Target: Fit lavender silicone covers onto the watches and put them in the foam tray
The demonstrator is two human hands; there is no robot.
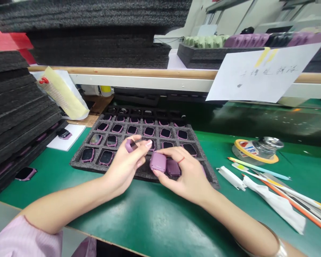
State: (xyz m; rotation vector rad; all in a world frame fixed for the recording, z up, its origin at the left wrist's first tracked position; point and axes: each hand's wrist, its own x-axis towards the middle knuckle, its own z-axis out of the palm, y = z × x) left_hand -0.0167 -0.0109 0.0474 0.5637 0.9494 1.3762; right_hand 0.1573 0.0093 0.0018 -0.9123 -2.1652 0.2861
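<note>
Over the front of a black foam tray (77, 161), my left hand (125, 162) pinches a small purple smartwatch body (130, 145) with a dark face between thumb and fingers. Close beside it, my right hand (188, 175) grips another purple smartwatch body (158, 162) by its edges, its plain purple side toward me. Under the right fingers shows a further purple piece (173, 167); whether it is held or lies in the tray I cannot tell. Rows of tray pockets hold several strapless purple watches with black screens, such as one watch (87, 155) at the front left.
Stacked black foam trays (13, 103) rise at the left, near a loose watch (26, 174) on the green table (139, 217). A tape roll (254, 153), several pens (259, 168) and a white wrapper (276, 205) lie right. A shelf (139, 80) with a hanging paper (259, 75) crosses behind.
</note>
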